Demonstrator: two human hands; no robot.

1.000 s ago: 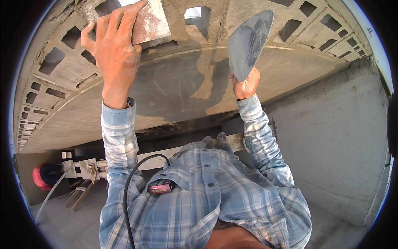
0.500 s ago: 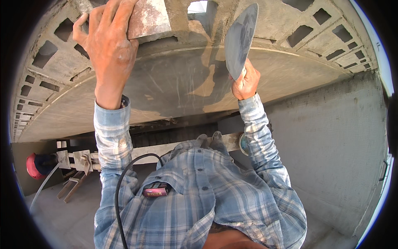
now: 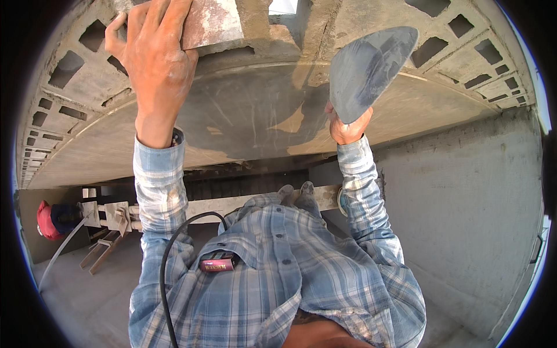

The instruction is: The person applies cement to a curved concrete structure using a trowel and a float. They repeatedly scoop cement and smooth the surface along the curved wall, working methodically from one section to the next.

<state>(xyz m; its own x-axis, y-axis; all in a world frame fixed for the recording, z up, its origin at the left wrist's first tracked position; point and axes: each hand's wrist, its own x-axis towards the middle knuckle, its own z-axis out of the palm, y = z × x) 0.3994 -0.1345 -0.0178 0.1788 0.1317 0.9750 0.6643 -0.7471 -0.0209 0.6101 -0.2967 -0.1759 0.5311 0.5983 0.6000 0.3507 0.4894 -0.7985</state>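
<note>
My left hand (image 3: 161, 78) is raised at the upper left against the perforated block wall. Its fingers bend upward, partly cut off by the top edge. A flat rectangular plate (image 3: 213, 24), smeared whitish and reddish, sits along its index finger and thumb side, gripped there as far as I can see; the thumb is mostly hidden. My right hand (image 3: 350, 126) is closed on a trowel, whose handle is hidden behind the grey leaf-shaped blade (image 3: 371, 72). The blade points up and to the right, in front of the wall and apart from my left hand.
Below the openwork blocks (image 3: 394, 52) runs a smooth plastered band (image 3: 255, 110) with damp dark patches. A grey wall (image 3: 458, 191) stands at right. Past my feet lies a plank (image 3: 232, 203). A person in red (image 3: 51, 220) is at far left, near a wooden stand (image 3: 104, 252).
My right hand has turned the trowel, so its blade leans further right and shows more of its face. My left hand stays by the plate. The view has shifted slightly.
</note>
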